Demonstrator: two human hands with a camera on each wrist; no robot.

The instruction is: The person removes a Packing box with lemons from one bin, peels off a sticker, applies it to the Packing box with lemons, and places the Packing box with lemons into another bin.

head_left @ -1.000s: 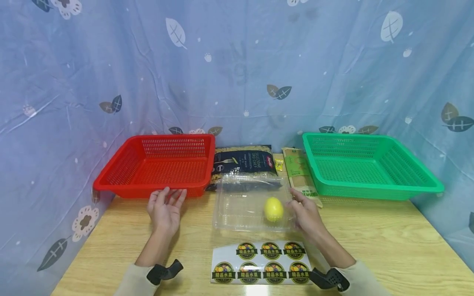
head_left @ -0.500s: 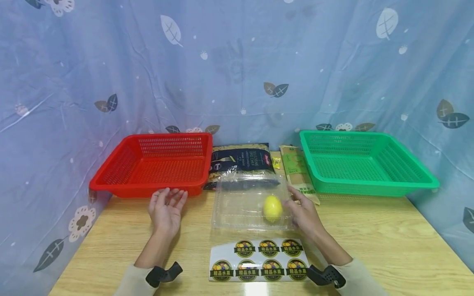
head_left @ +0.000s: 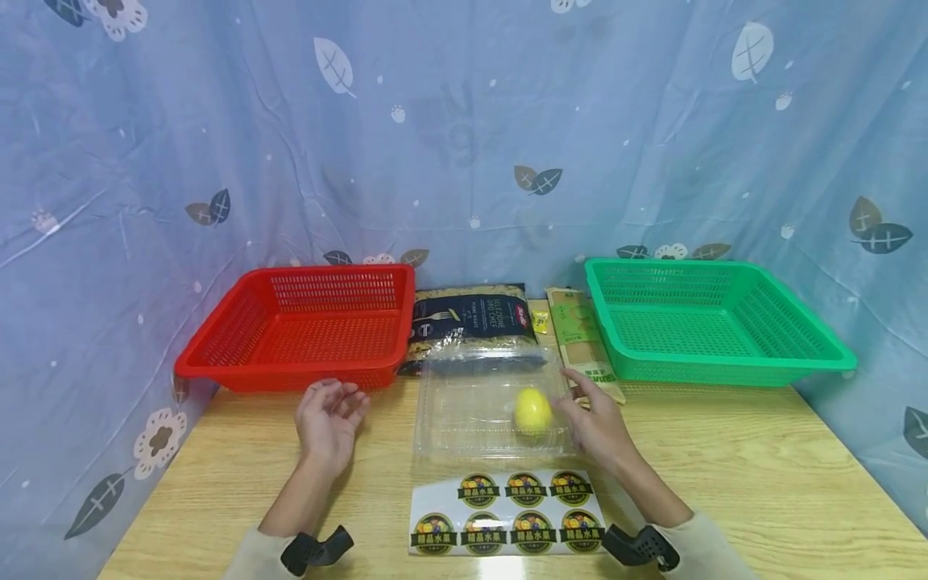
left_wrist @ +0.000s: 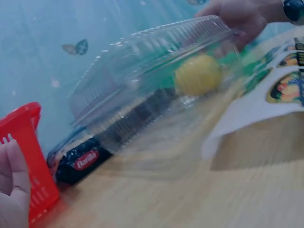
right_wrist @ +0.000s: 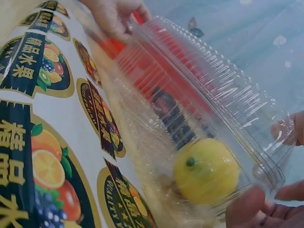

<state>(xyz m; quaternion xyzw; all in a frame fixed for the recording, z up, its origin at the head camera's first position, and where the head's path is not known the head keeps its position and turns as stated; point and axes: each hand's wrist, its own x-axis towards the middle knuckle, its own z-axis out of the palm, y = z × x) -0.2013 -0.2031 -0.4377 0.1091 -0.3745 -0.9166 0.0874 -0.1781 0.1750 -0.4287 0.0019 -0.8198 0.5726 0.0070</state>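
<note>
A clear plastic clamshell box [head_left: 464, 419] with a lid stands in the middle of the table, a yellow lemon [head_left: 532, 412] showing through its right side. My right hand [head_left: 596, 420] holds the box at its right end; in the right wrist view the thumb and fingers [right_wrist: 247, 204] grip that end. Apart from the box, my left hand [head_left: 329, 423] is palm up just in front of the red basket [head_left: 362, 377], its fingers loosely bent with nothing in them. Whether it touches the basket I cannot tell.
A sheet of round fruit stickers [head_left: 507, 515] lies in front of the box. Behind it are a dark pasta bag [head_left: 471, 314], a small yellow packet [head_left: 540, 321] and a green-and-brown package [head_left: 580, 330]. A green basket [head_left: 725, 366] stands at the right.
My left hand has drawn slightly back from the red basket's front rim, its fingers bending more. The right hand, the box and the lemon stay almost where they were. The view shifts slightly.
</note>
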